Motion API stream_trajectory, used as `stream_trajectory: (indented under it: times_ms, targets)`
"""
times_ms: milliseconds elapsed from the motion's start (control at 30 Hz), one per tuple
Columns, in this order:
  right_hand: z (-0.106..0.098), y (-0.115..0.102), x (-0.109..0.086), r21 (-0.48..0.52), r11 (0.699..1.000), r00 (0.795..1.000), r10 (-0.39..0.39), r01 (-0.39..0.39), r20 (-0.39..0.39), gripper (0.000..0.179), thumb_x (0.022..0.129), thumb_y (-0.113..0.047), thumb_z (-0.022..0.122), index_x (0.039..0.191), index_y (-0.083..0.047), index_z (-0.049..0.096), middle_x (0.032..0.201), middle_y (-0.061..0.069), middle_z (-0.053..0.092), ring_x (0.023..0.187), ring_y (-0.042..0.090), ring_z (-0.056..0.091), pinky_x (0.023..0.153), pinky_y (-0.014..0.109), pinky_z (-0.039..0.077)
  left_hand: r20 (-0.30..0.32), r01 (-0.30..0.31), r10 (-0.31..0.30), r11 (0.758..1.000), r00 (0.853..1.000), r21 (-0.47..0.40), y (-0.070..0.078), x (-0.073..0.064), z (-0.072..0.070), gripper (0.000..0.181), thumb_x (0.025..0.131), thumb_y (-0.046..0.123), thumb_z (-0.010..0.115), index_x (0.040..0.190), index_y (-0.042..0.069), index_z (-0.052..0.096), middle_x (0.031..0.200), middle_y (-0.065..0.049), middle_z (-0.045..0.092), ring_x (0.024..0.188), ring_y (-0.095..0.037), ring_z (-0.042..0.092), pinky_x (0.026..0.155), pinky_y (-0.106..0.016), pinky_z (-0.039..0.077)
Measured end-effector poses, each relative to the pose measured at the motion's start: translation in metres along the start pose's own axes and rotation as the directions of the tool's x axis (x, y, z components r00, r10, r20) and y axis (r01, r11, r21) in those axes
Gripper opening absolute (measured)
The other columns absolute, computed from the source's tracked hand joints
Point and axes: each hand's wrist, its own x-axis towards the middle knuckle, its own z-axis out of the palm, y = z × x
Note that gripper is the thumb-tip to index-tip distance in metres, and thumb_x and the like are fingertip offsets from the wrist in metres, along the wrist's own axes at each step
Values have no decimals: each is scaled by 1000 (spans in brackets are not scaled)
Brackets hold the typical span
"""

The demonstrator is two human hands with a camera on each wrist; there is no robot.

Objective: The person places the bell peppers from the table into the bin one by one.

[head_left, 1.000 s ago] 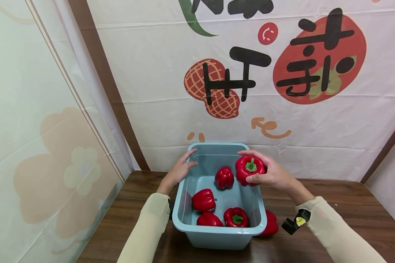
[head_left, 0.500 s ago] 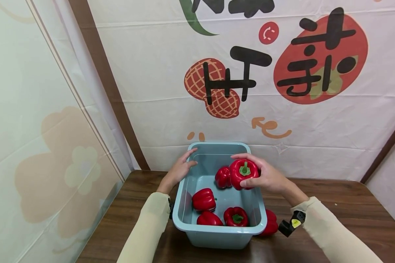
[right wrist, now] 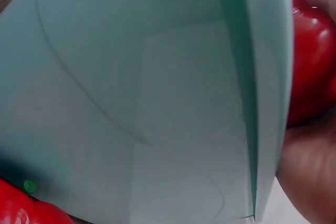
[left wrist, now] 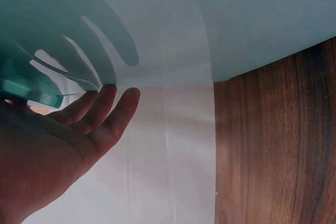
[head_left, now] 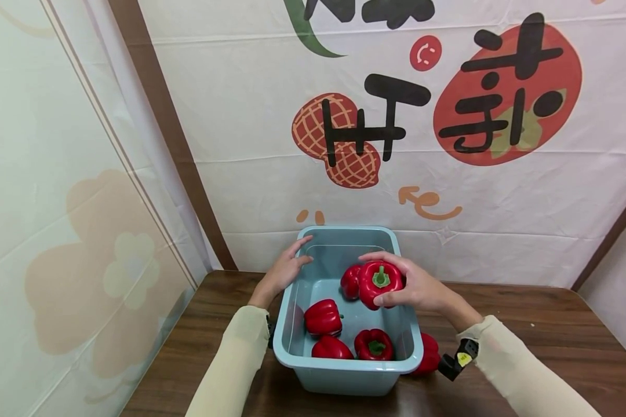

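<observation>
My right hand grips a red bell pepper, its green stem facing up, over the inside of a light blue plastic tub. In the right wrist view, the tub wall partly hides that bell pepper. My left hand lies at the tub's left rim, index finger and thumb over the edge. The left wrist view shows its other fingers fairly straight against the tub's outer side. Inside the tub lie several red bell peppers, one partly behind the held one and another on its side at left.
Another red bell pepper lies on the wooden table outside the tub's right side, partly hidden by it. A printed white cloth hangs directly behind the table, with another cloth at the left.
My right hand has moved left and slightly toward me with the held bell pepper, further in over the tub. My left hand and the tub have stayed put.
</observation>
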Motion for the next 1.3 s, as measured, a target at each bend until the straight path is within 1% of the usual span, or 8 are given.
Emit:
stream_trajectory:
  times_ms: [200, 333, 467, 667, 900, 1067, 1300]
  targets:
    - [3, 2, 1, 0, 1000, 1000, 6, -6, 20, 77, 78, -14, 81, 145, -7, 42, 133, 16, 52, 119, 39, 52, 80, 45, 59, -1, -2, 2, 1000, 1000, -1, 0, 0, 1, 57, 99, 26, 48, 154, 25, 35, 163, -10, 22, 134, -40, 41, 102, -62, 42]
    - [4, 1, 2, 21, 999, 999, 26, -27, 45, 79, 79, -13, 81, 146, -5, 40, 134, 18, 51, 120, 38, 52, 81, 45, 58, 4, -5, 5, 1000, 1000, -4, 2, -1, 0, 57, 99, 27, 47, 155, 25, 35, 163, -10, 21, 135, -41, 41, 102, -62, 42]
    - [5, -1, 2, 47, 997, 996, 56, -59, 65, 78, 79, -13, 81, 146, -5, 40, 134, 18, 51, 121, 38, 51, 81, 46, 58, 5, -8, 8, 1000, 1000, -10, 2, -1, 0, 57, 99, 27, 48, 154, 25, 35, 163, -10, 21, 135, -40, 40, 102, -63, 41]
    - [6, -3, 3, 65, 993, 992, 89, -95, 91, 76, 80, -13, 81, 145, -10, 42, 134, 18, 50, 121, 38, 51, 82, 47, 58, 5, -11, 11, 1000, 1000, -6, 0, -2, 1, 56, 99, 27, 47, 154, 25, 35, 163, -10, 21, 136, -41, 40, 102, -63, 41]
    - [6, -1, 3, 58, 994, 989, 91, -98, 114, 73, 82, -14, 79, 145, -14, 43, 134, 18, 51, 120, 38, 52, 83, 46, 57, 3, -21, 21, 1000, 1000, -2, -1, -2, 1, 56, 99, 27, 48, 154, 25, 35, 163, -10, 21, 139, -40, 36, 104, -63, 38]
    - [7, -1, 3, 49, 992, 987, 109, -115, 118, 74, 81, -16, 80, 145, -16, 43, 133, 15, 52, 120, 36, 52, 83, 46, 57, 5, -18, 18, 1000, 1000, 1, -1, -1, 1, 57, 99, 27, 47, 154, 25, 34, 163, -10, 22, 137, -40, 39, 103, -63, 40]
    - [10, -3, 3, 4, 991, 985, 134, -135, 112, 77, 78, -20, 83, 145, -23, 44, 134, 9, 53, 122, 33, 52, 82, 43, 58, 5, -15, 15, 1000, 1000, 2, -1, -1, 1, 57, 99, 27, 47, 155, 24, 33, 163, -11, 20, 137, -40, 38, 103, -63, 39]
